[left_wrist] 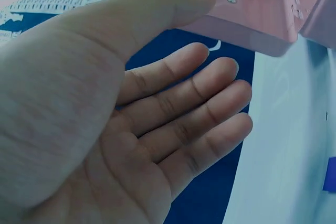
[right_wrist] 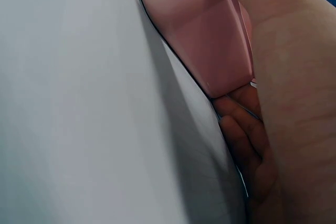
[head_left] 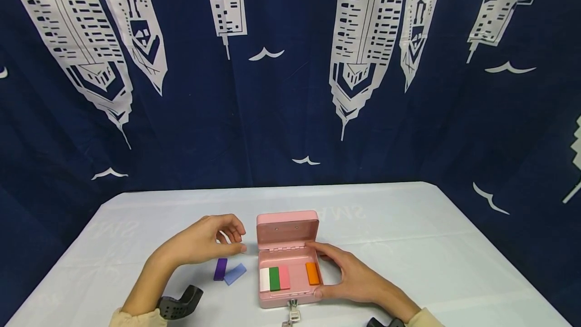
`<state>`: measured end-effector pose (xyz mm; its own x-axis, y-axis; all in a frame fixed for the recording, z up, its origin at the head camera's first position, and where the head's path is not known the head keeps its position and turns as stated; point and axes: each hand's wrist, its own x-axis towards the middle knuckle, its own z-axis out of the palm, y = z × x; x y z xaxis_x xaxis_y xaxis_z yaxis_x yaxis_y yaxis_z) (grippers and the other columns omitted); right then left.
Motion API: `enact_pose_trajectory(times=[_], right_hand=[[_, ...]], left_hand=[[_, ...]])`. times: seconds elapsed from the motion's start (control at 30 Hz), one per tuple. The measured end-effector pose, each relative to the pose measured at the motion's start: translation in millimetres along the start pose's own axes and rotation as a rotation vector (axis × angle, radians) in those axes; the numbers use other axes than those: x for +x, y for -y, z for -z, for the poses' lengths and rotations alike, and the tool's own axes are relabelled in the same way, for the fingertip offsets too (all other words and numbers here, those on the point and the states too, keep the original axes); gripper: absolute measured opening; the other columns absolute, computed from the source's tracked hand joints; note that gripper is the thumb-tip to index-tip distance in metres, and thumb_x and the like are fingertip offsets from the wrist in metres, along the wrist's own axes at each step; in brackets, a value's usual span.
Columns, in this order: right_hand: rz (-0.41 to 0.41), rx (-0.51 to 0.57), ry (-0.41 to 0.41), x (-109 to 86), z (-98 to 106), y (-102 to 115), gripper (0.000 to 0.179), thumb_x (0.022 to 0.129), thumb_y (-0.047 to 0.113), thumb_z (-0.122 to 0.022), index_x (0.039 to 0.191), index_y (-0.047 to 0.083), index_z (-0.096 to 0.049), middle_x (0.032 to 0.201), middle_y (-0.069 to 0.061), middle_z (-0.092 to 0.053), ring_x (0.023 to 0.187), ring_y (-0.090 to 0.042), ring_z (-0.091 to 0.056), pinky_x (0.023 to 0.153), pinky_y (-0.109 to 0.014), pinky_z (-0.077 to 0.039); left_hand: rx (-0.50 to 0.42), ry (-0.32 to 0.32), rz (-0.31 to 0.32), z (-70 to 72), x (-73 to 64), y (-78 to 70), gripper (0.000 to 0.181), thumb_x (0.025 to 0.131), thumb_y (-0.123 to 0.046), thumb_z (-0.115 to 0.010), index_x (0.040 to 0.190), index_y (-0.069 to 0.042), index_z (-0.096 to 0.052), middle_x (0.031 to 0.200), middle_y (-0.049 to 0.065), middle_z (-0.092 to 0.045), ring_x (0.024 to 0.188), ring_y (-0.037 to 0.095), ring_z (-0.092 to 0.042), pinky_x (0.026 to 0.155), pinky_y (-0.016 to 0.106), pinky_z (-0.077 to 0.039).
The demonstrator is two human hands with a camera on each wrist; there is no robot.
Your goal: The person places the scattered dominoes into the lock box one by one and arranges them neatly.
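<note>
A pink metal cash box [head_left: 290, 303] stands on the table with its lid [head_left: 288, 226] raised. Inside lie a white block [head_left: 265, 280], a green block [head_left: 274, 279] and a pink block [head_left: 284, 277] side by side, plus an orange block [head_left: 312, 273] by the right wall. My right hand [head_left: 347, 274] grips the box's right side, thumb at the front corner and fingers toward the back. Left of the box, my left hand [head_left: 213, 238] hovers with relaxed fingers and holds nothing. Below it, a purple block [head_left: 220, 269] and a light blue block [head_left: 235, 274] lie on the table.
Keys [head_left: 294, 313] hang from the lock at the box's front. The white-covered table [head_left: 386, 231] ends at a dark blue curtain [head_left: 281, 115] printed with white buildings. A black wrist device [head_left: 180, 304] sits on my left wrist.
</note>
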<state>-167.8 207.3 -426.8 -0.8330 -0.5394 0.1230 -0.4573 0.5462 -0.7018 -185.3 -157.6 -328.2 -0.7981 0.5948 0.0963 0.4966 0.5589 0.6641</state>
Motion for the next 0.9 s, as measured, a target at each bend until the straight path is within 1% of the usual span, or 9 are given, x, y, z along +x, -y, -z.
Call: enact_pose_trajectory(times=[0.1,0.17,0.33,0.4,0.57,0.73,0.9], right_hand=[[0.009,0.007,-0.004,0.3,0,0,0.085,0.078,0.047,-0.083,0.15,0.04,-0.039,0.152,0.016,-0.045,0.134,-0.012,-0.051,0.115,-0.036,-0.042],[0.012,0.013,-0.003,0.5,0,0,0.085,0.078,0.047,-0.083,0.15,0.04,-0.039,0.152,0.017,-0.045,0.134,-0.012,-0.051,0.116,-0.035,-0.041],[0.01,0.021,0.001,0.3,1,1,0.085,0.078,0.046,-0.083,0.15,0.04,-0.039,0.152,0.017,-0.045,0.133,-0.011,-0.051,0.116,-0.034,-0.041],[0.012,0.021,0.0,0.1,1,1,0.085,0.078,0.045,-0.083,0.15,0.039,-0.039,0.151,0.017,-0.045,0.133,-0.011,-0.051,0.115,-0.034,-0.042],[0.012,0.02,0.0,0.0,0,1,0.085,0.078,0.045,-0.083,0.15,0.04,-0.039,0.151,0.017,-0.046,0.132,-0.011,-0.051,0.115,-0.034,-0.042],[-0.001,0.018,0.002,0.2,0,1,0.084,0.078,0.046,-0.083,0.15,0.041,-0.039,0.152,0.018,-0.045,0.132,-0.011,-0.051,0.115,-0.035,-0.042],[0.004,0.011,0.0,0.1,0,1,0.084,0.078,0.047,-0.083,0.15,0.041,-0.039,0.151,0.017,-0.045,0.132,-0.011,-0.052,0.115,-0.035,-0.043]], left_hand=[[-0.003,0.013,0.017,1.9,-1.5,3.9,0.035,0.086,-0.036,-0.077,0.105,-0.011,-0.064,0.094,-0.005,-0.068,0.087,0.004,-0.062,0.078,0.022,-0.055],[-0.013,0.028,0.044,2.9,-2.9,6.5,0.036,0.085,-0.036,-0.078,0.106,-0.009,-0.065,0.094,-0.004,-0.068,0.088,0.005,-0.062,0.078,0.022,-0.056],[-0.038,0.077,0.135,4.2,-6.3,12.7,0.038,0.083,-0.032,-0.079,0.106,-0.005,-0.067,0.093,-0.002,-0.067,0.086,0.01,-0.063,0.077,0.021,-0.055],[-0.037,0.087,0.153,4.4,-7.1,14.4,0.038,0.082,-0.03,-0.08,0.106,-0.004,-0.067,0.094,-0.001,-0.067,0.086,0.011,-0.063,0.076,0.021,-0.054],[-0.016,0.08,0.166,4.7,-8.0,18.9,0.038,0.079,-0.027,-0.082,0.106,-0.006,-0.068,0.098,0.005,-0.068,0.087,0.012,-0.062,0.074,0.021,-0.052],[0.0,0.085,0.215,4.1,-10.4,21.4,0.039,0.075,-0.022,-0.084,0.107,-0.006,-0.067,0.097,0.005,-0.068,0.085,0.012,-0.06,0.072,0.025,-0.049],[-0.002,0.094,0.261,2.8,-11.4,22.0,0.039,0.074,-0.017,-0.084,0.106,-0.006,-0.067,0.095,0.005,-0.066,0.083,0.015,-0.058,0.069,0.029,-0.047]])
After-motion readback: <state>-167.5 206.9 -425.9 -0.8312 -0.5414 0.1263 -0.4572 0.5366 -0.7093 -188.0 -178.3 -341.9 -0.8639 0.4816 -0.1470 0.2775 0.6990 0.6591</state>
